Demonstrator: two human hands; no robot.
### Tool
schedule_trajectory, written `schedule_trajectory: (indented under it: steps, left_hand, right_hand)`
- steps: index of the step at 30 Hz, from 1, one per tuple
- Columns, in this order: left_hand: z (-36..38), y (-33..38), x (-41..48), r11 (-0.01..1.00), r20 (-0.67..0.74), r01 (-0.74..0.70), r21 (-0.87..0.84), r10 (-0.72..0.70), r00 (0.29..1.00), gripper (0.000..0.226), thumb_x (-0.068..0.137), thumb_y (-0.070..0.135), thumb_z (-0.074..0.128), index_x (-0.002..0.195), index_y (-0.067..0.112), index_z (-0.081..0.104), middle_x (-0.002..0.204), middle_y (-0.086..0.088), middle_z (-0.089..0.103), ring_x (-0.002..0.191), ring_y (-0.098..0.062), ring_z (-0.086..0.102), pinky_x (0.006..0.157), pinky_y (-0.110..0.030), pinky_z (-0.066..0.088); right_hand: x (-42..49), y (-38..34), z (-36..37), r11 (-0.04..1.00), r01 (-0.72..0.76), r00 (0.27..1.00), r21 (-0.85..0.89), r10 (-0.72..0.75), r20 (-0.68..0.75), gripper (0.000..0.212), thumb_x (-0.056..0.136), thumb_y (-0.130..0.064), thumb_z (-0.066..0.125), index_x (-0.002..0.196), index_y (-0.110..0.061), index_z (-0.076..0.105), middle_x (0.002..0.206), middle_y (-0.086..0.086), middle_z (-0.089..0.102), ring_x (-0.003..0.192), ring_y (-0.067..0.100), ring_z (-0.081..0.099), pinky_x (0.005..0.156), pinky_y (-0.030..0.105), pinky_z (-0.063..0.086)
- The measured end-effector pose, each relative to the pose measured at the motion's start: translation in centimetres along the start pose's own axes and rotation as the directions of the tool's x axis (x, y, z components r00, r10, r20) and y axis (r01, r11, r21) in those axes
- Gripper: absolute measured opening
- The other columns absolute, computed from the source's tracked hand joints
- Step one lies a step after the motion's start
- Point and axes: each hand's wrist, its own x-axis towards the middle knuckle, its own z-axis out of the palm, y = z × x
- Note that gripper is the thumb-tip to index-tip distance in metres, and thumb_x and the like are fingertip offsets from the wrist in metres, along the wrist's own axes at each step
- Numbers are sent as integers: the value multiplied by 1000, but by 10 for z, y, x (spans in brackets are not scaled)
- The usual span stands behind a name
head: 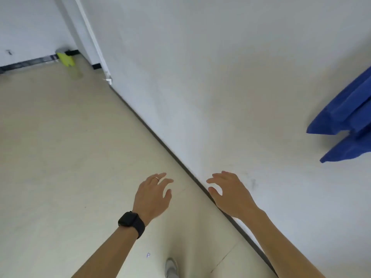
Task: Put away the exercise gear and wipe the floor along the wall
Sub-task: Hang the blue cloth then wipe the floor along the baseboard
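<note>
Head-height view looking down at a pale floor [60, 147] that meets a white wall [200, 77] along a dark baseboard [160, 140] running diagonally. The left hand [153, 194], with a black watch [131, 222] on its wrist, hovers on the floor side of the baseboard. The right hand [228, 192] hovers just across it, on the wall side. Both hands are empty, fingers apart and loosely bent. No exercise gear shows beside the baseboard. A small yellow-green object [66, 59] lies past its far end, too small to identify. Blue fabric [345, 121] hangs well above the baseboard at the right. With nothing in hand, wiping appears not yet begun, and whether the gear is stowed cannot be told.
</note>
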Motion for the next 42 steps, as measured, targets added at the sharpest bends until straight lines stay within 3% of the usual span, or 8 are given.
schedule_trajectory:
  steps: [5, 11, 16, 22, 26, 34, 42]
  left_hand:
    - [-48, -89, -111, 930, -74, 368, 9, -367, 927, 38, 98, 39, 47, 135, 43, 53, 152, 15, 42, 144, -10, 30, 115, -31, 26]
    - [-115, -175, -272, 727, -269, 685, -51, -671, 692, 38, 96, 36, 52, 133, 40, 57, 148, 13, 47, 141, -12, 36, 115, -32, 25]
    - [-149, -235, -426, 521, -338, 845, -125, -823, 457, 38, 96, 37, 54, 133, 40, 58, 148, 12, 48, 140, -14, 38, 114, -34, 27]
    - [-170, -294, -604, 310, -371, 942, -132, -896, 243, 37, 92, 35, 58, 129, 38, 63, 142, 9, 55, 134, -20, 47, 110, -40, 34]
    - [-174, -325, -697, 161, -363, 976, -145, -927, 99, 37, 91, 37, 59, 127, 40, 63, 137, 11, 59, 129, -21, 51, 105, -41, 40]
    - [-175, -405, -783, 62, -310, 980, -187, -951, 1, 38, 96, 41, 49, 133, 43, 55, 142, 16, 52, 133, -13, 44, 111, -32, 32]
    - [-189, -552, -806, 8, -243, 981, -193, -969, -40, 40, 97, 39, 48, 137, 42, 52, 143, 14, 52, 133, -16, 44, 113, -34, 34]
  right_hand:
    - [18, -114, 38, 930, 365, 925, -44, -357, 126, 36, 103, -39, 45, 137, -36, 56, 147, -22, 47, 147, 5, 23, 116, 27, 22]
    - [-14, -270, 112, 725, 688, 704, -20, -660, 262, 37, 102, -38, 46, 139, -36, 54, 147, -19, 49, 147, 7, 25, 116, 31, 25]
    - [-81, -398, 181, 533, 846, 501, -2, -794, 345, 38, 103, -37, 44, 140, -38, 52, 147, -23, 47, 148, 7, 23, 112, 29, 27]
    - [-174, -527, 280, 348, 935, 291, 65, -861, 416, 39, 102, -38, 46, 141, -37, 51, 147, -21, 48, 147, 6, 25, 112, 25, 24]
    - [-226, -594, 338, 271, 955, 190, 123, -872, 450, 40, 100, -37, 48, 140, -35, 53, 145, -19, 52, 146, 10, 31, 114, 27, 27]
    - [-270, -691, 436, 231, 952, 85, 200, -828, 554, 40, 102, -37, 46, 141, -35, 51, 144, -23, 50, 146, 7, 27, 112, 27, 30]
    - [-241, -802, 564, 265, 926, 35, 268, -769, 639, 43, 101, -40, 43, 145, -35, 46, 146, -20, 49, 147, 7, 26, 116, 30, 30]
